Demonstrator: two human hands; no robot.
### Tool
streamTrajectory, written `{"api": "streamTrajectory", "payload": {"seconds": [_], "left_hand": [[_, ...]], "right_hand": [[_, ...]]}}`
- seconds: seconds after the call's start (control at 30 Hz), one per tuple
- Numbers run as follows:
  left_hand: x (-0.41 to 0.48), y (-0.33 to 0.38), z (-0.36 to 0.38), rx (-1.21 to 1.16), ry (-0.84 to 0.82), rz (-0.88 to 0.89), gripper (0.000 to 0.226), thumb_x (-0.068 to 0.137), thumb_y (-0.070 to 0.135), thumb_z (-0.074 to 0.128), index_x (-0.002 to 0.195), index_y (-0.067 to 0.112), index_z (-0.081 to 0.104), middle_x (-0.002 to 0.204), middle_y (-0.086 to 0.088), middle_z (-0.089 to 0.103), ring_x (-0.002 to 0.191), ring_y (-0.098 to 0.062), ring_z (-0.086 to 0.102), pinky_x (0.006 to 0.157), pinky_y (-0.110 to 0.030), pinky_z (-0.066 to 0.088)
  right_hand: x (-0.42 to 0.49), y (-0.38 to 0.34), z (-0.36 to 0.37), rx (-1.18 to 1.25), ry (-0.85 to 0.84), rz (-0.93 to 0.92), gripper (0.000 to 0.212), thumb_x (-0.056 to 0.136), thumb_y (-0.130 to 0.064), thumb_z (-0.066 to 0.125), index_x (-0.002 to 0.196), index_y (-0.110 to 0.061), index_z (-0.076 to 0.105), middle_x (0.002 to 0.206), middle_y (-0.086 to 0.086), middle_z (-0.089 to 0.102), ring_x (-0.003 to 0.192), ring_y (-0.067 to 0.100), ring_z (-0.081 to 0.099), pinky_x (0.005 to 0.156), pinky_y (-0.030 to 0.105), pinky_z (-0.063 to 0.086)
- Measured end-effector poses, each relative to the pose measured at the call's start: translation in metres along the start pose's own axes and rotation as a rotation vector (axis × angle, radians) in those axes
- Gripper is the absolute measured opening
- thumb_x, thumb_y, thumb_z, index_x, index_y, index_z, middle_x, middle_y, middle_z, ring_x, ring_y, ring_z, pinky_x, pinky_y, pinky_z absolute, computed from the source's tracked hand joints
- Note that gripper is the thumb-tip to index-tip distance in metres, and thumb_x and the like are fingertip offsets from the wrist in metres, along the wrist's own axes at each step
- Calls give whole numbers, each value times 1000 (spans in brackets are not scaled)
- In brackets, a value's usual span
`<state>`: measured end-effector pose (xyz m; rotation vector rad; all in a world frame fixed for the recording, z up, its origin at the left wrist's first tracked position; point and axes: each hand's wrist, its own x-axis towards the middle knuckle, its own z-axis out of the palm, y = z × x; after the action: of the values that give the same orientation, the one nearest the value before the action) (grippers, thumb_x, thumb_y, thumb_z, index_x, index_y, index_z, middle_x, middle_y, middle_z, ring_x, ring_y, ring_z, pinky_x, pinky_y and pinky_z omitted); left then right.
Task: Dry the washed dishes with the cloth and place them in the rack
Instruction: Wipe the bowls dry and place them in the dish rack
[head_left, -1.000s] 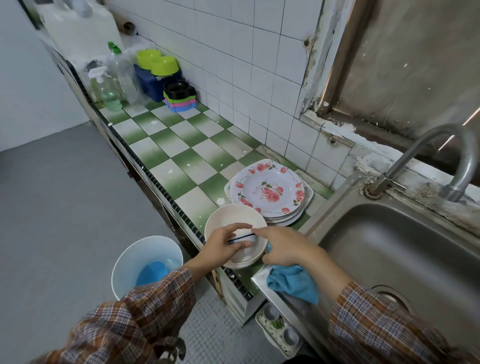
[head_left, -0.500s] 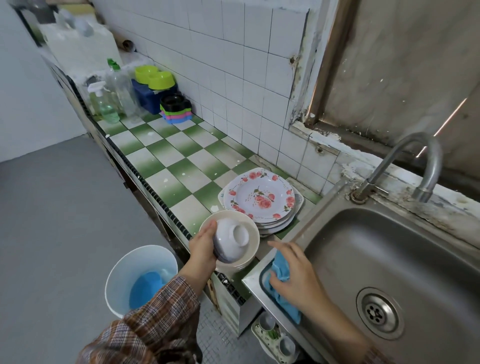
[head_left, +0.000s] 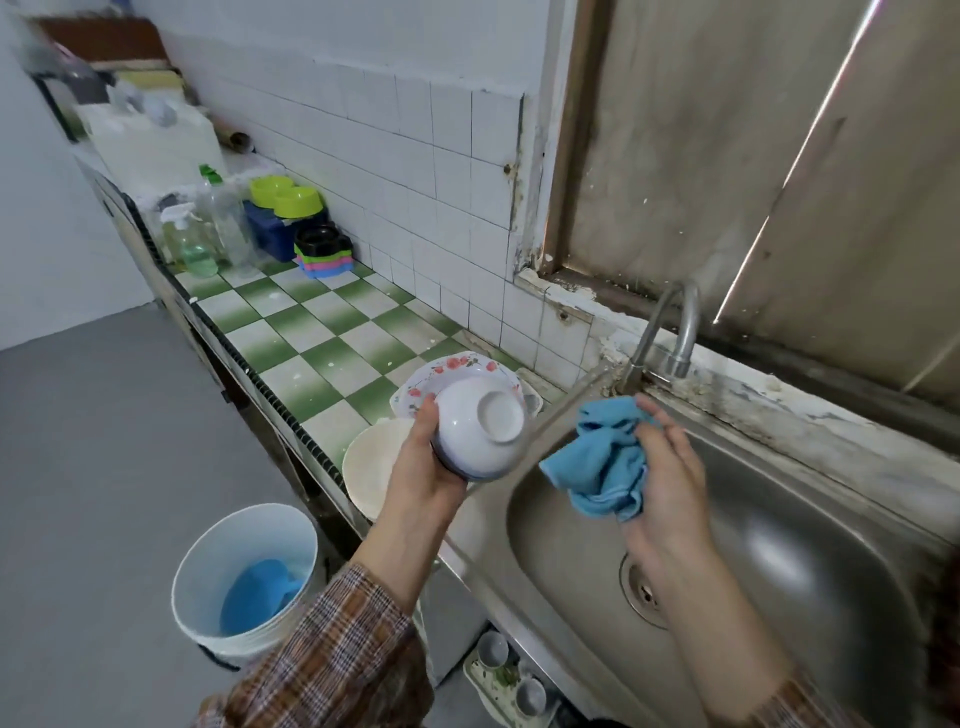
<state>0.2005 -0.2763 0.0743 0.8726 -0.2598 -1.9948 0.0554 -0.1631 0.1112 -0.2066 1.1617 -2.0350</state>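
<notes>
Though the white bowl (head_left: 480, 426) hides most of the floral plates (head_left: 452, 364), I see left fingers (head_left: 426, 413) gripping it left of the sink (head_left: 779, 545), right fingers (head_left: 670, 439) clutching the blue cloth (head_left: 602, 462) over it; green-checked counter (head_left: 311, 332).

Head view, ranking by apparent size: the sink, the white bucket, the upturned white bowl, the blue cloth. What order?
1. sink
2. white bucket
3. blue cloth and upturned white bowl: these look about alike, so I leave them unranked. Both are held up close to the camera, which enlarges them.
</notes>
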Motion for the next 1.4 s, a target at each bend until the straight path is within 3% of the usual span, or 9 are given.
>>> {"api": "streamTrajectory", "payload": {"seconds": [0.1,0.23,0.33,0.43,0.7,0.83,1.03,1.27,1.4], "left_hand": [[-42,-42,31,43,-84,-18,41,88,35,64,124,15,61,120,-11,68,113,-31,62,91,-51,51],[-87,-103,60,86,-284,4,37,89,29,56,124,18,60,118,-6,69,107,-23,65,90,-41,54],[-102,-133,72,66,-306,21,49,85,27,59,132,15,57,125,-11,65,115,-27,61,98,-44,50],[-116,-160,83,62,-316,20,58,81,27,61,135,9,53,132,-16,60,123,-32,56,103,-47,45],[-168,-218,114,152,-359,142,26,95,17,52,118,22,62,95,4,75,84,-11,71,77,-30,60],[-191,-222,131,254,-431,264,34,74,28,62,108,33,67,103,10,74,101,-18,69,90,-43,56],[-195,-222,146,374,-449,406,31,72,28,65,101,36,70,102,17,73,103,-15,68,88,-38,57],[-178,-217,159,306,-471,275,20,93,14,55,104,26,67,97,13,74,88,-7,69,83,-33,57],[-169,-203,164,291,-458,262,22,87,21,59,107,27,66,118,3,69,104,-17,65,91,-38,54]], "right_hand": [[-15,-25,-10,-129,-42,-222,23,96,-5,54,108,-23,60,106,1,67,90,13,67,79,29,58],[-30,-44,-50,-849,-80,-753,31,89,-4,64,116,-18,61,112,-6,57,105,7,55,92,12,42],[-41,-61,-82,-1014,-53,-860,35,88,-7,64,122,-12,61,116,-3,56,109,10,53,97,21,43],[-50,-79,-114,-1132,-65,-1011,36,87,-17,57,122,-8,61,117,1,57,111,7,47,100,13,34],[-65,-107,-173,-1120,58,-893,40,95,-27,44,130,-10,51,127,2,51,116,6,44,101,9,28],[-78,-106,-184,-856,150,-879,45,96,-33,47,129,-3,49,122,-5,49,114,-16,41,96,2,30],[-77,-114,-202,-1086,56,-1061,38,88,-27,48,117,-5,60,134,2,42,121,14,43,106,9,24],[-58,-134,-199,-1056,172,-1117,36,88,-19,45,117,-5,61,134,1,41,124,8,35,107,4,21],[-60,-129,-188,-1055,41,-1122,39,89,-17,44,121,-2,60,137,0,41,128,11,39,110,9,25]]}}
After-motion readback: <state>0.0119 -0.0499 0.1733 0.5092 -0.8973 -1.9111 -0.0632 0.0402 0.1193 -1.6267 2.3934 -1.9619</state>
